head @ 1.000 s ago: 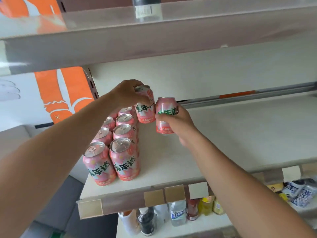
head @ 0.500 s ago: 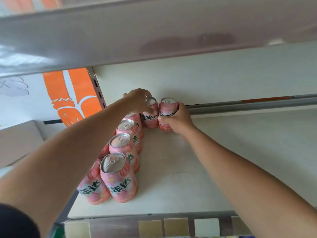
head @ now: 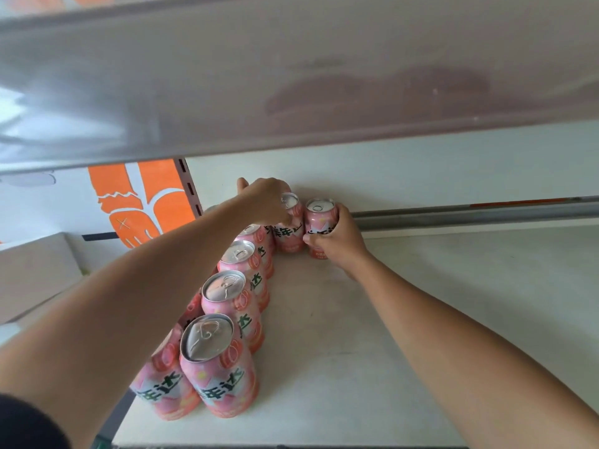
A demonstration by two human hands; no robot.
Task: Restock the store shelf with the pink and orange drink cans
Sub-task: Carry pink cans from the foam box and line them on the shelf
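Pink and orange drink cans stand upright on the white shelf (head: 372, 335). Two rows run from the front can (head: 217, 364) back along the shelf's left side; my left arm hides much of the left row. At the back wall my left hand (head: 265, 200) grips the top of one can (head: 288, 230) standing on the shelf. Right beside it, my right hand (head: 340, 241) wraps around another can (head: 319, 218), which also rests on the shelf.
The underside of the upper shelf (head: 291, 76) hangs low overhead. A grey rail (head: 470, 212) runs along the back wall to the right. An orange and white poster (head: 142, 196) is on the wall left of the slotted shelf upright (head: 189, 186).
Both hands carried their cans from mid-shelf to the back wall and set them down side by side. The view has moved closer in under the upper shelf.
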